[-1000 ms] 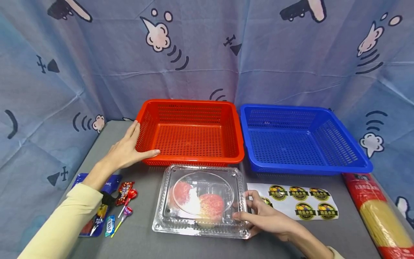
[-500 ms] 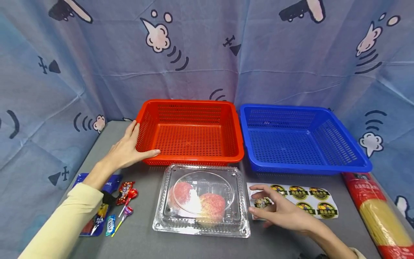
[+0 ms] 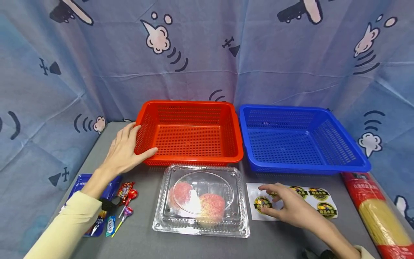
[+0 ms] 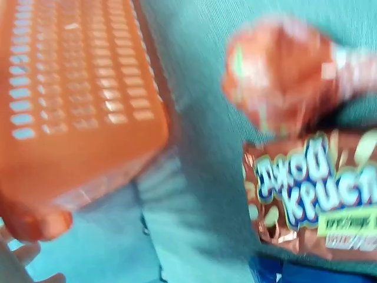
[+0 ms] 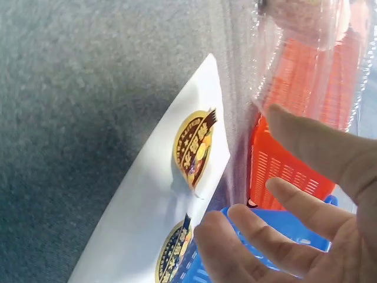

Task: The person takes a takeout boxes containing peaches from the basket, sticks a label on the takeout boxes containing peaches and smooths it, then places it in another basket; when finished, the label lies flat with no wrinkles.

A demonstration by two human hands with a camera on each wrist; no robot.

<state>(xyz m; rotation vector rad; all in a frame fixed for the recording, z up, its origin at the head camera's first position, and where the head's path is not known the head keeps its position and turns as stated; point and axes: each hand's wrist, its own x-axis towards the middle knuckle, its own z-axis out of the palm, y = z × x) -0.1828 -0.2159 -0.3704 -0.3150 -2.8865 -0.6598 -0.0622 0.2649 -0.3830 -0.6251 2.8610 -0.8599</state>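
My left hand [image 3: 124, 149] is spread beside the left front corner of the red basket [image 3: 194, 159], with its fingertips near the side rim and the thumb near the front rim. In front of that basket sits a closed clear plastic box [image 3: 228, 176]; two reddish round fruits [image 3: 211, 207] show through its lid. Over a white sheet of round fruit stickers [image 3: 258, 216] hovers my right hand [image 3: 291, 205], thumb and fingers loosely parted with nothing between them. In the right wrist view, the nearest sticker [image 5: 195, 144] lies just ahead of the fingers, its lower edge lifting slightly.
A blue basket [image 3: 307, 169] stands right of the red one. Along the right edge lies a red-and-yellow packet [image 3: 376, 212]. Two lollipops [image 3: 128, 211], a red candy packet [image 4: 318, 194], a small blue-white sweet [image 3: 110, 226] and a blue pouch [image 3: 77, 185] lie at the left.
My right hand has left the right edge of the clear box and moved right over the sticker sheet. My left hand has shifted slightly left at the red basket's corner.
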